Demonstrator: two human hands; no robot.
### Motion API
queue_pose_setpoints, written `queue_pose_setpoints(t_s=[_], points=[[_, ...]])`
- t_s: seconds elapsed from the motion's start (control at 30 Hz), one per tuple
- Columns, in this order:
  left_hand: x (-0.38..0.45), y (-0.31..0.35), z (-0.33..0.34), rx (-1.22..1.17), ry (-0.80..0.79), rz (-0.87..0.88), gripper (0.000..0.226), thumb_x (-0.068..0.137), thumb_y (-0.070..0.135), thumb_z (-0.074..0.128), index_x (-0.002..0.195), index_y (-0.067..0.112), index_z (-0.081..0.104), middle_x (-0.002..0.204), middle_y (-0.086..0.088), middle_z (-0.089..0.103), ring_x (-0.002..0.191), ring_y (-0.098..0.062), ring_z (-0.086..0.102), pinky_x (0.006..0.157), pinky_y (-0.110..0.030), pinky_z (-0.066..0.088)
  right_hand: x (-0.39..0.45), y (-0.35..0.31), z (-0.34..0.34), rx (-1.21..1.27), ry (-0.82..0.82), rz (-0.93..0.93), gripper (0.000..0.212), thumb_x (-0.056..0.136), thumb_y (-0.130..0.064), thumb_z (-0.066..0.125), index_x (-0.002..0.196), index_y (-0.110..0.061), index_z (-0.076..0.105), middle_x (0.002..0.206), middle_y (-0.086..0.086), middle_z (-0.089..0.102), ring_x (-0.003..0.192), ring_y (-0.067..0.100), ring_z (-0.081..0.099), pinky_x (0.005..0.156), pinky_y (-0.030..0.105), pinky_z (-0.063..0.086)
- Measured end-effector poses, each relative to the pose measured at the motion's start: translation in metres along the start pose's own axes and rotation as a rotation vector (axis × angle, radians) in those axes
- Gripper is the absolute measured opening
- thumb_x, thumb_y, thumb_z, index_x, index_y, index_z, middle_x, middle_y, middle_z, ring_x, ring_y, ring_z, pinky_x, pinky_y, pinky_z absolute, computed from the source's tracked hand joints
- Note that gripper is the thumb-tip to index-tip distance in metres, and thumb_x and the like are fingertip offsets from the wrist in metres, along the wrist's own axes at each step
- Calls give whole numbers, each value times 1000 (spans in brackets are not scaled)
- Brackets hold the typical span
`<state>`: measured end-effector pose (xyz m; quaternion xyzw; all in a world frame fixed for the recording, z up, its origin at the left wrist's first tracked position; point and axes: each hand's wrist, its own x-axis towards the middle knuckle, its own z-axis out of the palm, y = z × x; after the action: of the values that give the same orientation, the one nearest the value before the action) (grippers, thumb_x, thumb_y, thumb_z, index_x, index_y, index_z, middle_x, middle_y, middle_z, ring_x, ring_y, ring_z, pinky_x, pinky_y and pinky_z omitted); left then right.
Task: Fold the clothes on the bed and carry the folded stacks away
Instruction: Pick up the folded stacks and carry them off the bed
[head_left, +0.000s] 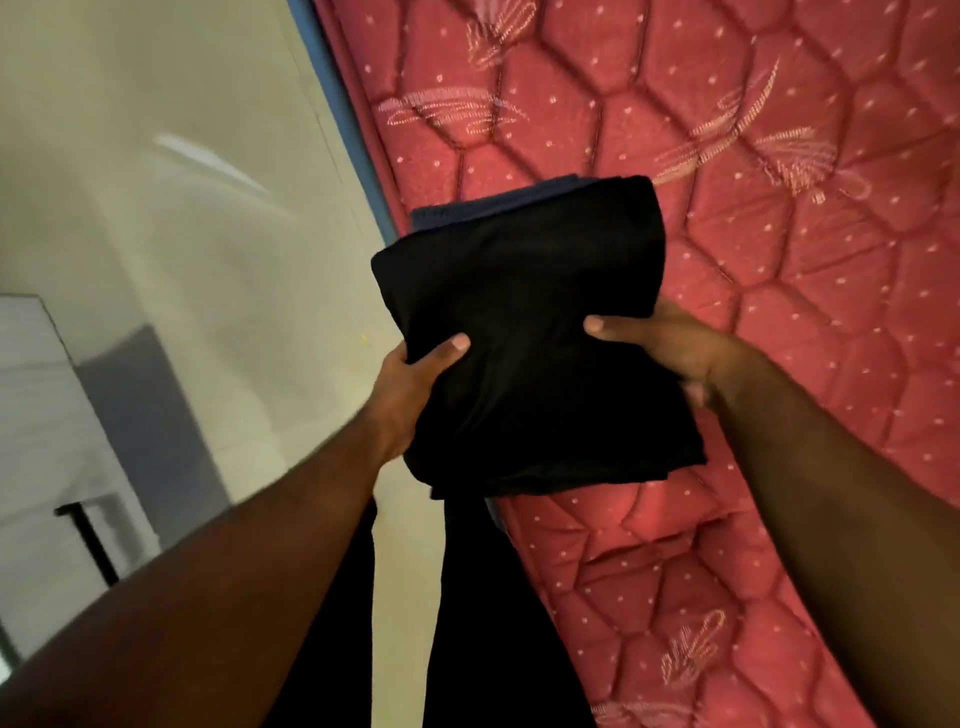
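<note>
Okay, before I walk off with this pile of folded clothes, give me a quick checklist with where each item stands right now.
1. Left hand grips the folded stack, thumb on top: ok.
2. Right hand grips the opposite side, thumb on top: ok.
3. Stack lifted off the mattress: ok.
4. Layers aligned: not ok, a dark blue piece sticks out at the far edge.
5. Nothing dangling below the stack: cannot tell.
6. Floor free along the path: cannot tell, only part shows.

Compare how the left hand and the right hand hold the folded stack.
The left hand grips the folded stack at its left edge, over the floor; the right hand grips its right edge, over the mattress. Both lay a thumb on top.
</note>
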<state>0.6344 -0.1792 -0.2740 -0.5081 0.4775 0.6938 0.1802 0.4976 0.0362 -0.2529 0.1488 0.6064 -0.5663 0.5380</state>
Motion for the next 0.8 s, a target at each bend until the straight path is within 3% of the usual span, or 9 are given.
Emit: queue_pose_setpoints(t_s=[0.07,0.17,0.27,0.33,0.4,0.53,0.67,0.7,0.8], points=[[-2,0,-20,-83,-82,-100,28,85,32,69,109,21,61,97,3,76,87,-14,73,66,-24,58,-1,7,23,112,-46,112,39,86,-8,61,125,-9,60,100,5,74,88,18,72,68,28,58],[-6,-5,-65,-109,-156,-159,50,79,38,74,122,19,58,112,-5,72,101,-23,70,76,-32,58,6,19,64,163,-93,228,50,76,-18,67,124,-7,61,103,10,73,87,21,72,66,29,58],[-21,-12,-120,-192,-158,-118,66,64,41,84,120,16,60,110,-9,72,98,-25,71,75,-32,59,17,22,115,133,-163,300,49,68,-24,68,114,-8,64,92,8,75,78,19,72,62,29,58],[-35,-14,-165,-248,-141,-67,90,47,47,92,124,13,60,117,-13,69,104,-30,68,83,-39,58,25,17,159,96,-201,324,41,68,-22,67,107,-9,65,86,8,75,72,19,72,60,30,58],[-56,-14,-218,-302,-98,9,99,44,50,93,129,14,57,124,-15,65,112,-32,64,92,-44,54,33,5,216,12,-250,314,46,61,-21,72,105,-9,65,85,8,75,73,19,72,60,30,58],[-111,-10,-325,-511,37,95,110,36,51,95,132,16,54,121,-10,68,106,-27,68,76,-32,58,45,-29,350,-226,-387,263,41,69,-14,66,109,-9,62,86,5,75,76,17,72,60,27,57],[-173,-12,-443,-740,175,210,113,24,47,97,125,15,57,107,-7,74,91,-23,72,68,-30,59,50,-63,523,-512,-594,236,91,34,-31,97,115,-9,61,100,9,74,88,22,72,65,27,57],[-184,-13,-467,-787,199,248,113,25,45,97,125,14,57,106,-8,74,90,-23,72,67,-30,59,52,-68,561,-584,-635,221,92,31,-29,98,113,-10,62,101,9,74,88,22,72,65,27,57],[-212,-31,-551,-980,249,324,110,29,43,97,127,12,57,110,-9,73,93,-23,72,69,-29,58,54,-67,695,-777,-728,186,68,53,-18,87,115,-9,60,99,8,74,87,21,72,64,27,57]])
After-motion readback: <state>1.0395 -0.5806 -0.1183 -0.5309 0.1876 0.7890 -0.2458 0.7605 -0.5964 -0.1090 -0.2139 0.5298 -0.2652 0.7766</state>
